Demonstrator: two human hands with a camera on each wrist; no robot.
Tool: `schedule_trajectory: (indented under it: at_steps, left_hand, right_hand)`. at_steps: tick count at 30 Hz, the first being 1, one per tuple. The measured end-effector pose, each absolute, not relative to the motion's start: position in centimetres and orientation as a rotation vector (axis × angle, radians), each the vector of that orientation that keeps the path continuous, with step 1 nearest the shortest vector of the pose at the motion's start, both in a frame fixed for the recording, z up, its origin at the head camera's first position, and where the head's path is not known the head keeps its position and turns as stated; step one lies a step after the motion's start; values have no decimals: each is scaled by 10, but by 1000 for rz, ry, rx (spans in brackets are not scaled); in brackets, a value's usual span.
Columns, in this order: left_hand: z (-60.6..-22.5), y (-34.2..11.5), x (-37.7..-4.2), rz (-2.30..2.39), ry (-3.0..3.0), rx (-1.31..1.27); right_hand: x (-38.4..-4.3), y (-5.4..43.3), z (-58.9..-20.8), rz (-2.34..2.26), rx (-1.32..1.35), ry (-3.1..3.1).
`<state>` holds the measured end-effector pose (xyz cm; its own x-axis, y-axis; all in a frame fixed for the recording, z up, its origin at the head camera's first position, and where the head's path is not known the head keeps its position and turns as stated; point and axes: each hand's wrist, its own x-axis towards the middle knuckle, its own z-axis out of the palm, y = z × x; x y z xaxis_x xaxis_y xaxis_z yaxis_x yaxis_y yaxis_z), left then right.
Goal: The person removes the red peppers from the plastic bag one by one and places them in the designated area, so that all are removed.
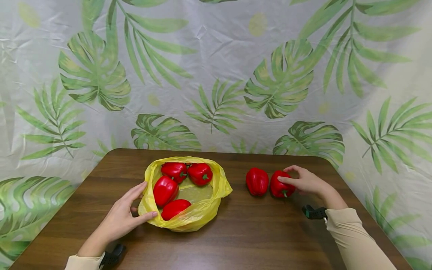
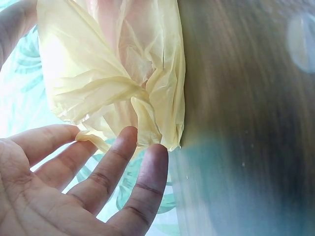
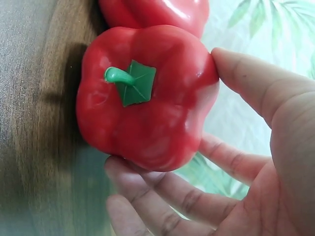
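Note:
A yellow plastic bag (image 1: 202, 212) stands wide-mouthed on the table, with several red bell peppers (image 1: 165, 191) inside. My left hand (image 1: 123, 213) rests against the bag's left side, thumb at its front rim and fingers spread. In the left wrist view those fingertips (image 2: 156, 155) touch the crumpled yellow plastic. My right hand (image 1: 308, 182) holds a red bell pepper (image 1: 281, 187) between thumb and fingers. Its green stem (image 3: 129, 83) shows in the right wrist view, while part of the fingers is hidden behind the pepper.
Another red bell pepper (image 1: 257, 182) lies on the table just left of the held one. The brown wooden table (image 1: 236, 243) ends at the back against a leaf-patterned cloth (image 1: 216, 75). Dark wrist bands (image 1: 314, 212) sit on both wrists.

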<state>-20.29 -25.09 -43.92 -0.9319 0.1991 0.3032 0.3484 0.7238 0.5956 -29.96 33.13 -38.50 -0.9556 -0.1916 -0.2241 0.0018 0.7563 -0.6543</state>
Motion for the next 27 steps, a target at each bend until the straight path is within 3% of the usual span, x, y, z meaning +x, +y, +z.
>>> schedule_trajectory:
  at_steps: [27]
  left_hand:
    - [-437, -251, -203, -994, -2717, -442]
  right_hand:
    - [-299, 321, -379, -811, -233, 2777]
